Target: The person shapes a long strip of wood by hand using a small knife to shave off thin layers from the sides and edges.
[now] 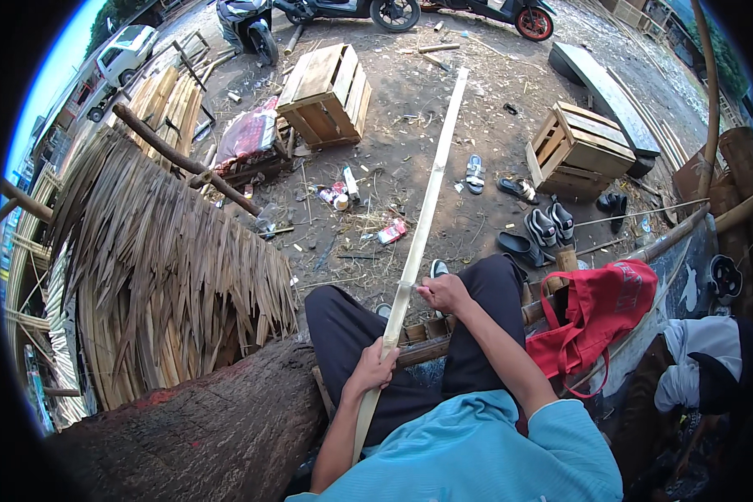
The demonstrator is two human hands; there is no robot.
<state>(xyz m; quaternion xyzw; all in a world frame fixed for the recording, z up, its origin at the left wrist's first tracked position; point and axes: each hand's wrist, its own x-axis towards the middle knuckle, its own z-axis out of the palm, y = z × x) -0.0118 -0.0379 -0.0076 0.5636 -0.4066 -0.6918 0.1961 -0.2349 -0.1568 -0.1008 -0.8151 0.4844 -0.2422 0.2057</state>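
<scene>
A long, pale split bamboo strip (433,188) runs from beside my waist, up between my knees and out over the ground, with joint marks along it. My left hand (372,369) is closed round its lower part, near my left thigh. Farther up, my right hand (445,294) is a closed fist at the strip's right edge, close to one of the joints, above my right knee. Whatever that fist holds is hidden by the fingers. My legs in dark trousers (347,335) are bent on both sides of the strip.
Wooden crates (330,96) stand ahead and to the right. Shoes (549,224) and litter (391,231) lie on the dirt. Dry leaf thatch (167,243) and a thick log (192,418) are at my left. A red bag (598,314) lies at my right; motorbikes (351,10) stand far off.
</scene>
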